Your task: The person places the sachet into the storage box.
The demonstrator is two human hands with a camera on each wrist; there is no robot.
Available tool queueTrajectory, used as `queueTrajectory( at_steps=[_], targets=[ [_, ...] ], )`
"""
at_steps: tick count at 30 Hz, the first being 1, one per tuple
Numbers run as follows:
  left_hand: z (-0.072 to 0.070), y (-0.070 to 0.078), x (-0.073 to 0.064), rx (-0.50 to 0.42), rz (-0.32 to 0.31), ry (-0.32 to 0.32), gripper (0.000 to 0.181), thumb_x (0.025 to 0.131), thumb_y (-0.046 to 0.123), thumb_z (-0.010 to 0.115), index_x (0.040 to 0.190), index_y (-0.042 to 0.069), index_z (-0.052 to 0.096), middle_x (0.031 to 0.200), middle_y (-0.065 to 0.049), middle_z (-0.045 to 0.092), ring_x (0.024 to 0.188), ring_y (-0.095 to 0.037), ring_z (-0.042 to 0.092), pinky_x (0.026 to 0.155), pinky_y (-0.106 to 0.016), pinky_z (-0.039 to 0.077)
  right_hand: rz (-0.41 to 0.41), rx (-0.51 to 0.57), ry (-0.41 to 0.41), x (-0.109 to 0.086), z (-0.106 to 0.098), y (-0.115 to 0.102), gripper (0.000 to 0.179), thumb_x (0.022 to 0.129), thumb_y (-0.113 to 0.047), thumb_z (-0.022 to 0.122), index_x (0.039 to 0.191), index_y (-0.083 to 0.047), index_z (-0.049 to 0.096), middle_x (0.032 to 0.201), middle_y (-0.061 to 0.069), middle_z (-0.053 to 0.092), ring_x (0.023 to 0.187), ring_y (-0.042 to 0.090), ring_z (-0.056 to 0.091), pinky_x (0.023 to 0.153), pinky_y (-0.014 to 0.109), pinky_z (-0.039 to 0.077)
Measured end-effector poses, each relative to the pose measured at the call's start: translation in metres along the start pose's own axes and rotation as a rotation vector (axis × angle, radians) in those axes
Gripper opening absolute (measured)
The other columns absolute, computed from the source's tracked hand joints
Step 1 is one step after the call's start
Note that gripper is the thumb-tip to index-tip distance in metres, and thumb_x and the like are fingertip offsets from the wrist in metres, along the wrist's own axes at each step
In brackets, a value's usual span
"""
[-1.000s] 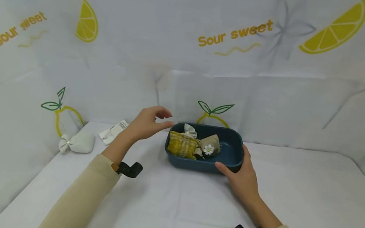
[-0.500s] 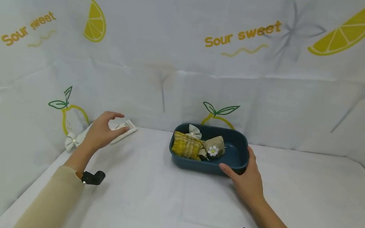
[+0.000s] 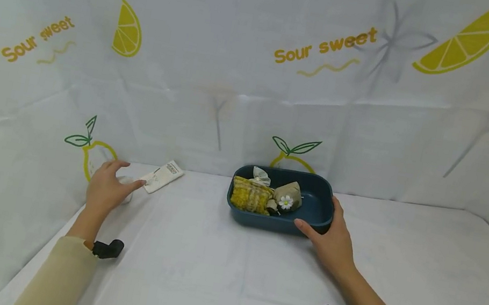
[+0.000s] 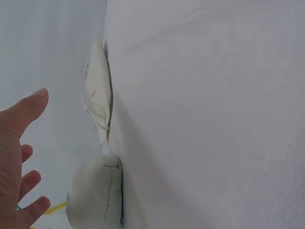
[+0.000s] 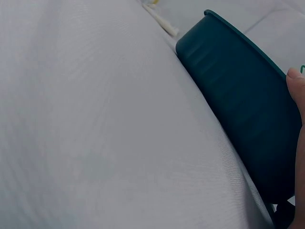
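Observation:
My left hand point(image 3: 106, 191) hovers over a pale stuffed pouch point(image 4: 97, 191), its thumb and fingers spread apart. In the head view the hand hides most of that pouch; the left wrist view shows a gap between fingers and pouch. Just beyond lies a flat white drawstring pouch point(image 3: 164, 176) with dark print. With my right hand point(image 3: 331, 244) I grip the right end of a dark blue-green bin point(image 3: 276, 224), thumb at the front rim. Inside sit a yellow plaid pouch point(image 3: 250, 196), a beige pouch point(image 3: 288, 195) with a white flower, and a white bow-like piece point(image 3: 261, 176).
A white cloth covers the table point(image 3: 204, 271). Behind it hangs a white fabric backdrop point(image 3: 174, 107) printed with lemons and lettering, close to the bin's back side. Black wrist cameras sit on both forearms.
My left hand has moved left and down from beside the bin, past the flat pouch, to above the pale stuffed pouch. My right hand stays on the bin. The head view has shifted slightly.

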State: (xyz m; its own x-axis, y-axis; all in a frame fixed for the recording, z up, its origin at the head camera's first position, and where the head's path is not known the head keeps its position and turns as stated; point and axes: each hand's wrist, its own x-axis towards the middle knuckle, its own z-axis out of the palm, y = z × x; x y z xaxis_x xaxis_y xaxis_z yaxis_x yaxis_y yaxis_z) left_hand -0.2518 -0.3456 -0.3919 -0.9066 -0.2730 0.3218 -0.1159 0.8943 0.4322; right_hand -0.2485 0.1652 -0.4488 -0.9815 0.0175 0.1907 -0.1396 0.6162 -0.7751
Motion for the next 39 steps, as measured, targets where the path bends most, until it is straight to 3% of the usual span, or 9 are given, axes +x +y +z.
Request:
queueTrajectory(
  at_steps=[6, 13, 20, 27, 33, 39],
  targets=[
    [0.005, -0.015, 0.001, -0.002, -0.048, -0.057, 0.078, 0.084, 0.041, 0.08, 0.144, 0.001, 0.05, 0.151, -0.031, 0.043, 0.139, -0.049, 0.041, 0.114, -0.061, 0.037, 0.009, -0.002, -0.005, -0.001, 0.0, 0.0, 0.113, 0.088, -0.056, 0.071, 0.164, -0.009, 0.002, 0.168, 0.023, 0.018, 0.151, 0.049, 0.026, 0.117, 0.068, 0.027],
    [0.013, -0.032, 0.001, -0.01, -0.103, -0.151, 0.098, 0.084, 0.042, 0.08, 0.154, -0.006, 0.031, 0.152, -0.036, 0.038, 0.139, -0.053, 0.039, 0.115, -0.064, 0.034, 0.001, -0.002, -0.005, 0.0, 0.002, -0.001, 0.113, 0.088, -0.056, 0.072, 0.164, -0.008, 0.002, 0.168, 0.024, 0.018, 0.151, 0.048, 0.026, 0.118, 0.067, 0.027],
    [0.022, -0.045, -0.003, 0.023, -0.06, -0.124, 0.093, 0.085, 0.049, 0.077, 0.15, -0.006, 0.038, 0.148, -0.039, 0.04, 0.136, -0.054, 0.04, 0.112, -0.065, 0.036, 0.004, -0.002, -0.009, 0.001, 0.003, -0.002, 0.113, 0.088, -0.056, 0.071, 0.164, -0.01, 0.001, 0.168, 0.023, 0.017, 0.152, 0.048, 0.025, 0.118, 0.068, 0.027],
    [0.027, -0.044, -0.002, 0.043, -0.021, -0.106, 0.086, 0.086, 0.043, 0.078, 0.149, -0.004, 0.041, 0.143, -0.039, 0.042, 0.132, -0.055, 0.042, 0.11, -0.065, 0.037, 0.001, 0.001, -0.002, 0.0, 0.001, -0.001, 0.113, 0.088, -0.056, 0.071, 0.164, -0.011, 0.001, 0.168, 0.022, 0.018, 0.151, 0.048, 0.026, 0.117, 0.068, 0.028],
    [0.028, -0.038, -0.003, 0.095, -0.002, -0.151, 0.084, 0.087, 0.049, 0.075, 0.148, 0.0, 0.044, 0.138, -0.037, 0.046, 0.126, -0.056, 0.046, 0.105, -0.066, 0.04, 0.004, 0.002, -0.001, -0.001, 0.001, 0.0, 0.113, 0.088, -0.056, 0.072, 0.164, -0.01, 0.002, 0.168, 0.023, 0.018, 0.151, 0.048, 0.026, 0.117, 0.068, 0.028],
    [0.03, -0.032, -0.003, 0.065, 0.018, -0.192, 0.08, 0.089, 0.047, 0.073, 0.146, -0.002, 0.044, 0.141, -0.037, 0.044, 0.128, -0.056, 0.046, 0.107, -0.067, 0.038, 0.006, 0.006, 0.003, 0.0, 0.002, 0.0, 0.113, 0.088, -0.056, 0.072, 0.164, -0.01, 0.001, 0.168, 0.023, 0.018, 0.151, 0.048, 0.026, 0.117, 0.068, 0.028]
  ],
)
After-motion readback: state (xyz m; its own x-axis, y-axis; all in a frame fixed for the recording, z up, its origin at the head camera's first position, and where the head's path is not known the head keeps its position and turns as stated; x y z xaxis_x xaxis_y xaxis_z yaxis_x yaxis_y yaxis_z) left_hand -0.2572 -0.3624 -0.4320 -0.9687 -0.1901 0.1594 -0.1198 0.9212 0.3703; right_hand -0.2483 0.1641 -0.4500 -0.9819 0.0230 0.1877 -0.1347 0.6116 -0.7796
